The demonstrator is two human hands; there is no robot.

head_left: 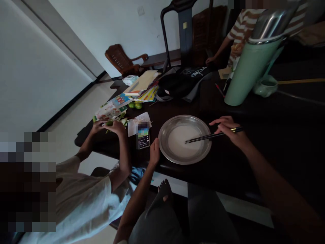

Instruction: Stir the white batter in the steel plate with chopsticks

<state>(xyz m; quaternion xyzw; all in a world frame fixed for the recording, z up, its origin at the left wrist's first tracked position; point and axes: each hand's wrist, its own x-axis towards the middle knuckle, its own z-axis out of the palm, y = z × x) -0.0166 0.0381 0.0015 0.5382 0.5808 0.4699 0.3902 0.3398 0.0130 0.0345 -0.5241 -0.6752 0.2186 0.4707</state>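
Observation:
A wide metal bowl [205,152] sits near the table's front edge with a milky white liquid [181,137] inside. My left hand [154,151] holds the bowl's left rim; part of its fingers is hidden. In my right hand [230,130] is a pair of black chopsticks [209,136], slanting left over the bowl. Their tips are in the liquid. Left of the bowl lies a lit phone [144,135], partly over a white paper [133,128] with small scraps on it.
At left, another person's hands [113,127] handle green fruit peel. Green citrus fruits [135,105], papers [142,84] and a black bag [180,83] lie behind. A tall green flask [250,71] and a small cup [265,86] stand back right, near a person in stripes [243,28].

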